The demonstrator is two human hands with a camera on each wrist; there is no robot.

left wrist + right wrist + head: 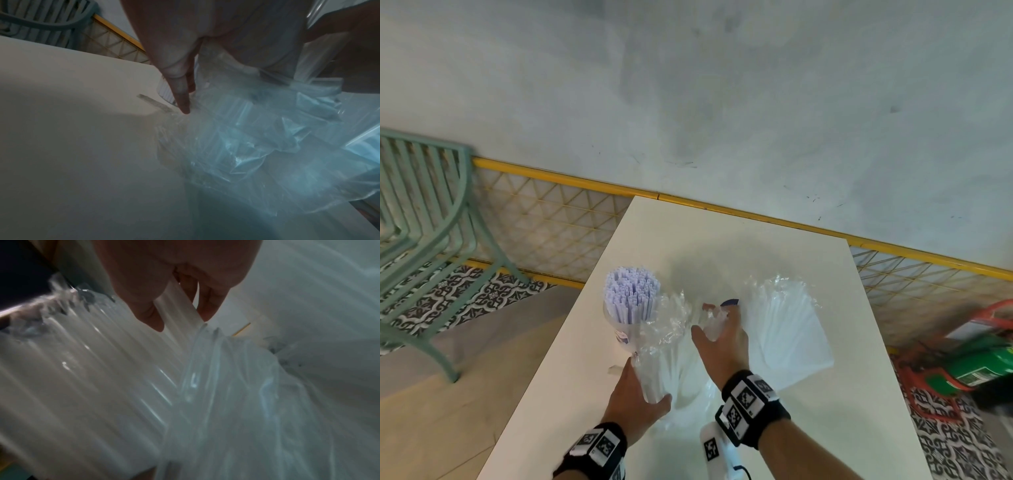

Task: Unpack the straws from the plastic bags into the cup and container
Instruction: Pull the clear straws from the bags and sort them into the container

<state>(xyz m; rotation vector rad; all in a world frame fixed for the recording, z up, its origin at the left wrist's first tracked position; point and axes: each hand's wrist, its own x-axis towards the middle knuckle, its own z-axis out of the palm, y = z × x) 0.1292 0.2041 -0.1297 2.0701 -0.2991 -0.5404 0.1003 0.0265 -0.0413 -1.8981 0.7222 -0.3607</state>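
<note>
A clear cup (624,329) packed with pale purple straws (631,291) stands at the left of the white table (842,428). Just right of it my left hand (643,394) grips the lower end of a clear plastic bag (664,342) of white straws, thumb on its near side. In the left wrist view the crumpled bag (257,129) lies against my left hand (185,65). My right hand (722,339) reaches to the bag's mouth. The right wrist view shows my right hand (182,321) pinching white straws (179,296) between thumb and finger. A second bag of white straws (787,329) lies to the right.
A small dark blue object (731,302) shows just beyond my right hand. A small white scrap (614,370) lies left of the left hand. A green chair (424,222) and yellow mesh fence (551,219) stand left of the table. Red and green items (979,363) sit on the floor at right.
</note>
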